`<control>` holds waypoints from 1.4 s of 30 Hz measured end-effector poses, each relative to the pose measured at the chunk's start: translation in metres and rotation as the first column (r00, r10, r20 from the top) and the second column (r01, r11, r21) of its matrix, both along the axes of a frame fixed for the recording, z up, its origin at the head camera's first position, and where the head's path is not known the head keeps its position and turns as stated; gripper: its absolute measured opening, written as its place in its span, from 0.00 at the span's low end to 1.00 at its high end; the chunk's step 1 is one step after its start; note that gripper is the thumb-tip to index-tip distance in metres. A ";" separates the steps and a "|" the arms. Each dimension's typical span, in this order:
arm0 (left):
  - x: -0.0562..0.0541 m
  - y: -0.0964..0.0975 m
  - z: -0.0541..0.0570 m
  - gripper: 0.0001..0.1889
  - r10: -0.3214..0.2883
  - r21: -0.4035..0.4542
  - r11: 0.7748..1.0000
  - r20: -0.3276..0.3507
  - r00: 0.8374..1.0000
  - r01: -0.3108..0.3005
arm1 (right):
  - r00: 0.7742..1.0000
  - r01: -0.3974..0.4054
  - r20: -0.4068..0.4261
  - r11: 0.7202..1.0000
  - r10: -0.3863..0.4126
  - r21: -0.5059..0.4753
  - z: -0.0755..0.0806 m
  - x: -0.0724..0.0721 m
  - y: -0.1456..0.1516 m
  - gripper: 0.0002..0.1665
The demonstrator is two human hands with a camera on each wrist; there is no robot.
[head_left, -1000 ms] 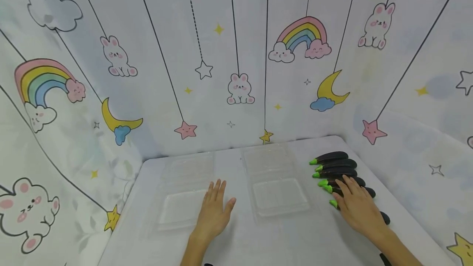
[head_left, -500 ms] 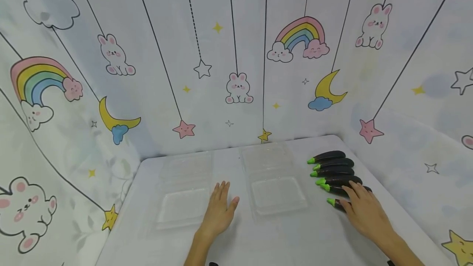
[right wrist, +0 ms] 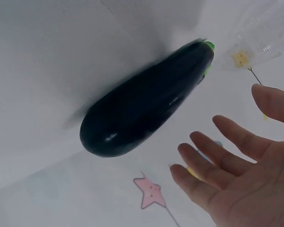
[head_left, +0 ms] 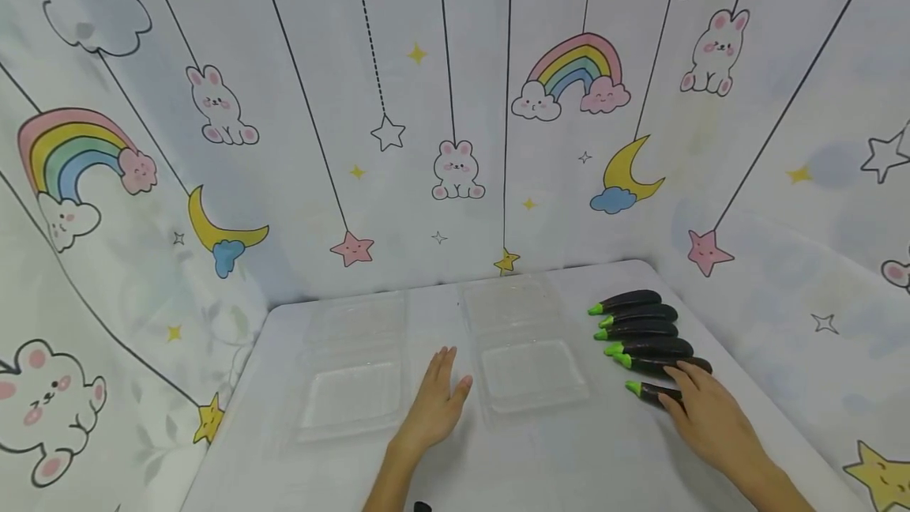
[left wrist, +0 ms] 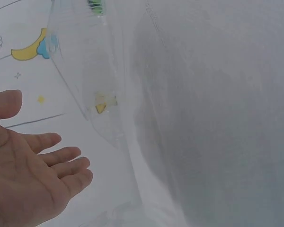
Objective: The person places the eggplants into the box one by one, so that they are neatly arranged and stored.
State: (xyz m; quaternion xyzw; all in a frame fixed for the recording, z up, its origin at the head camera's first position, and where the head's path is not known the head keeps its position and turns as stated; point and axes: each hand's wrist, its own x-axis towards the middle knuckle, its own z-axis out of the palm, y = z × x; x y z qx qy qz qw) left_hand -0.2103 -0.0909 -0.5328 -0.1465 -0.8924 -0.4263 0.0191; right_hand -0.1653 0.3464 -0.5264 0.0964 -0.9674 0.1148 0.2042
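Observation:
Several dark eggplants with bright green stem ends lie in a column on the right of the table, among them the far eggplant [head_left: 629, 301]. My right hand [head_left: 714, 421] hovers over the nearest eggplant [head_left: 656, 393] and hides its thick end. In the right wrist view that eggplant [right wrist: 146, 101] lies whole before the loosely spread fingers [right wrist: 206, 158], a gap between them. My left hand [head_left: 435, 405] hangs between two clear plastic boxes, the left box [head_left: 351, 397] and the right box [head_left: 533, 376], holding nothing. Its relaxed fingers [left wrist: 68, 155] show in the left wrist view.
Each clear box has its lid part folded back toward the wall, the left lid [head_left: 355, 316] and the right lid [head_left: 510, 300]. A white cloth covers the table [head_left: 526, 464]. Behind and beside it hangs a printed curtain [head_left: 298, 141] with rabbits, stars and rainbows.
My right hand has drawn back toward me, uncovering more of the eggplants in the column. My left hand has drifted right, away from the left box. The head view has shifted slightly.

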 end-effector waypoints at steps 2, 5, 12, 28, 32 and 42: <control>-0.001 0.002 0.001 0.36 -0.012 0.027 1.000 0.024 1.000 0.012 | 1.000 0.003 0.003 1.000 -0.003 -0.002 -0.001 0.001 0.001 0.30; -0.003 0.005 -0.001 0.37 -0.022 0.059 0.998 0.047 0.999 0.019 | 0.999 0.013 0.037 1.000 -0.013 -0.010 -0.003 0.002 0.002 0.31; -0.008 0.011 -0.009 0.37 -0.021 0.163 0.987 0.063 0.998 0.010 | 0.991 0.060 0.120 0.998 -0.058 -0.018 -0.009 0.002 0.005 0.33; -0.012 0.029 -0.017 0.39 -0.100 0.618 0.779 0.293 0.951 -0.109 | 0.982 0.092 0.168 0.996 -0.090 -0.007 -0.020 -0.003 0.016 0.33; -0.014 0.033 -0.019 0.38 -0.089 0.695 0.696 0.332 0.939 -0.180 | 0.979 0.100 0.178 0.995 -0.101 0.010 -0.021 -0.005 0.017 0.31; -0.013 0.042 -0.026 0.40 -0.140 0.847 0.475 0.340 0.930 -0.238 | 0.994 0.048 0.097 0.997 -0.053 0.053 -0.022 -0.007 0.021 0.27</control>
